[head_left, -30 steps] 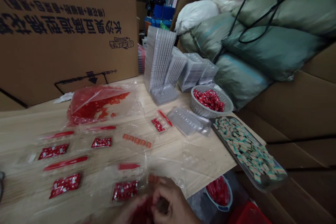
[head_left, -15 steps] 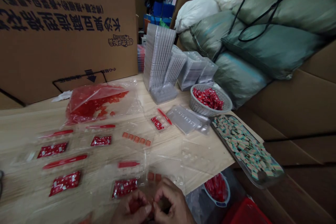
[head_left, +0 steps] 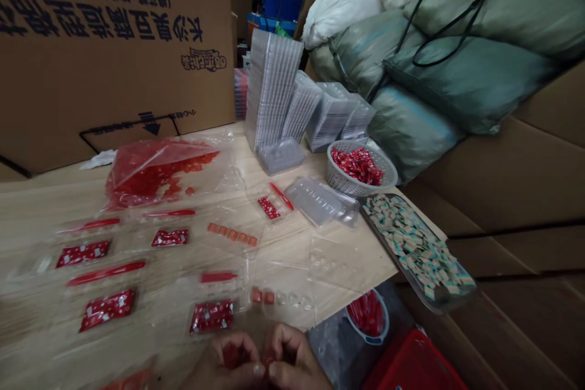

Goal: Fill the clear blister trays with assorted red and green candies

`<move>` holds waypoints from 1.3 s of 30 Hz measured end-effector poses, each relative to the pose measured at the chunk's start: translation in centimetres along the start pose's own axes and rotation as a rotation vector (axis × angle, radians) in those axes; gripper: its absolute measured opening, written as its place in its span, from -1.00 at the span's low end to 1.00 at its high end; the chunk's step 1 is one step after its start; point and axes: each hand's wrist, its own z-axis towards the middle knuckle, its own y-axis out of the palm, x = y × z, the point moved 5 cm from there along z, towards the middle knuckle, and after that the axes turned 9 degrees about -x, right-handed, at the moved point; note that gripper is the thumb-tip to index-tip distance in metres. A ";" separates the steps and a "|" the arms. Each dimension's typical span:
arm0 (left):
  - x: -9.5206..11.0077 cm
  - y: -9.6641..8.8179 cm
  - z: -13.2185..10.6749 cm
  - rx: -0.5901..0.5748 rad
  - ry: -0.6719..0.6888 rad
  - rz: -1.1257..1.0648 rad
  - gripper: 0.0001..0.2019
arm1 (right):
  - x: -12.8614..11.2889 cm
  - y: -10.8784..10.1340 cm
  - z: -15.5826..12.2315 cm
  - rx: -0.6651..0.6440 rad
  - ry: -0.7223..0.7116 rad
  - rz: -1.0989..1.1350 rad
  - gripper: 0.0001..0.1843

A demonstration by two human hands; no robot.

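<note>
My left hand (head_left: 231, 361) is closed at the bottom middle, with orange-red pieces showing in its curled palm. Its thumb and fingers meet those of my right hand (head_left: 291, 358), which is pinched on a small reddish piece, partly hidden by the fingertips. Just beyond them lies a clear plastic tray (head_left: 292, 274) with two orange-red cubes (head_left: 263, 297) at the left of a row of hollows. To its left, a clear tray holds a red packet with white dots (head_left: 211, 315) and a red plastic stick (head_left: 218, 277). Another tray carries a full row of orange cubes (head_left: 232, 234).
Behind are a bag of orange-red pieces (head_left: 159, 170), stacked clear trays (head_left: 272, 91) and a basket (head_left: 336, 180) of red packets. A metal tray (head_left: 388, 244) of pastel pieces overhangs the right edge. Below stands a tub of red sticks (head_left: 368, 317).
The view has shifted slightly, so the table things sit a little left and higher. My right hand has drawn back from the tray, uncovering its two cubes; both hands now meet nearer me.
</note>
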 end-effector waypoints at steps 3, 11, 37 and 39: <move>0.7 -0.5 -0.5 0.081 0.074 0.044 -0.54 | 0.0 -0.4 -0.1 0.115 -0.041 -0.103 -0.39; 0.4 -1.2 -0.7 0.042 0.217 -0.095 -0.64 | -2.2 0.7 -0.5 0.226 -0.283 -0.544 -0.68; -2.8 -1.3 1.7 -0.028 0.077 -0.113 -0.51 | -7.8 -3.8 0.6 0.060 -0.193 -1.195 -0.82; -2.8 -1.2 1.6 -0.048 0.083 -0.225 -0.54 | -7.9 -4.3 1.4 0.014 -0.154 -1.232 -0.83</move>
